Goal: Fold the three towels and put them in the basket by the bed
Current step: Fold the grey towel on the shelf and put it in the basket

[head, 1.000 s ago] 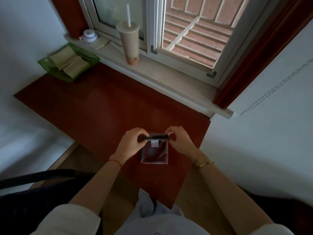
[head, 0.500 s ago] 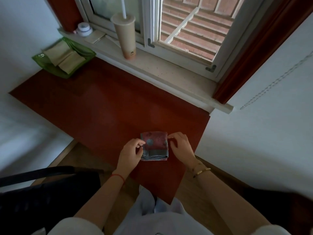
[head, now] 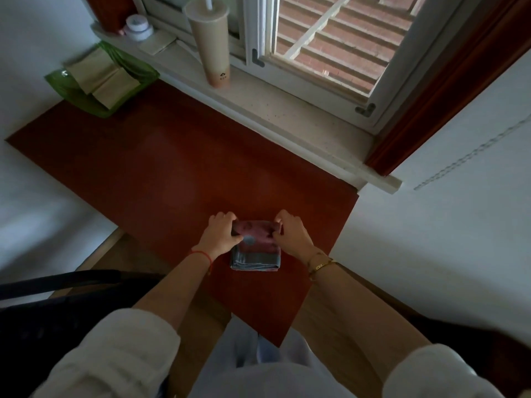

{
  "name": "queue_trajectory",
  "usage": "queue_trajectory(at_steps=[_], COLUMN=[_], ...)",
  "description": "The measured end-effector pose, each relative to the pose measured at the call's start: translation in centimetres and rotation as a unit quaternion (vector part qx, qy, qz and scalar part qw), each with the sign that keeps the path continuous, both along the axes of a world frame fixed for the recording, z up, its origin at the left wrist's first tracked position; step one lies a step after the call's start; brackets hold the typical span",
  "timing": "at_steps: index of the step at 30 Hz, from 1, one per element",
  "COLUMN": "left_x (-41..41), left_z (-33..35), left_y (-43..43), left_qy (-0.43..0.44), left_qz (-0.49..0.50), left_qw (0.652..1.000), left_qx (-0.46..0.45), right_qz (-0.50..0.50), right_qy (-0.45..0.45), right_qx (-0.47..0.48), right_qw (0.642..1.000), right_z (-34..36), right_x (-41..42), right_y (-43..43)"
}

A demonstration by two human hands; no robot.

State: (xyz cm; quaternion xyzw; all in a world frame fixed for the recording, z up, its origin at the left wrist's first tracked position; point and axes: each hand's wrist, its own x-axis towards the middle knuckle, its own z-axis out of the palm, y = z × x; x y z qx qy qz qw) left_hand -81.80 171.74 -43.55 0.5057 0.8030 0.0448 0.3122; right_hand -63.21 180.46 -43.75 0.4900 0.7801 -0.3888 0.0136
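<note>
**Folded towel gripped at both far corners on the red table**

Small red towel (head: 255,245) with a grey-blue band, folded into a compact square, lying flat near the right front part of the red table (head: 161,168). Layered grey edges stacked along its near side. Left hand (head: 219,238) clamped on the far left corner of the towel, fingers curled over the top edge, thumb pressed onto the upper face beside a pale round mark. Right hand (head: 291,234) pinching the far right corner in the same way, fingers bent over the edge. Both hands closed on cloth, neither released. Red cord (head: 202,255) around the left wrist; gold bracelets (head: 320,264) around the right wrist; pale rolled sleeves at the lower corners.

At the far left corner of the table, a green basket (head: 63,84), holding two beige folded towels (head: 102,79) side by side, well apart from the red towel. Behind it, a white windowsill (head: 287,110) carrying a tall tan cup (head: 211,50) with a straw, upright, and a small white jar (head: 138,25) near the left end. Beyond the open window, red brick steps (head: 339,44). Dark chair (head: 57,308) at lower left, white walls on both sides.
</note>
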Motion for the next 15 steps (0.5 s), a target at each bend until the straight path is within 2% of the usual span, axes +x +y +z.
queue_trajectory(at_steps=[3, 7, 15], left_x=[-0.2, 0.6, 5.3], left_z=[1.0, 3.7, 8.1], left_y=[-0.8, -2.4, -5.1], left_qy=[-0.075, -0.149, -0.196], left_qz=[0.038, 0.047, 0.000], left_qw=[0.996, 0.983, 0.961], left_qx=[0.040, 0.091, 0.193], right_qz=[-0.023, -0.042, -0.102], right_qy=[0.071, 0.136, 0.142], right_qx=[-0.045, -0.040, 0.044], right_qw=[0.996, 0.989, 0.984], right_z=[1.1, 3.0, 6.6], right_x=[1.1, 3.3, 8.4], right_y=[-0.4, -1.5, -5.8])
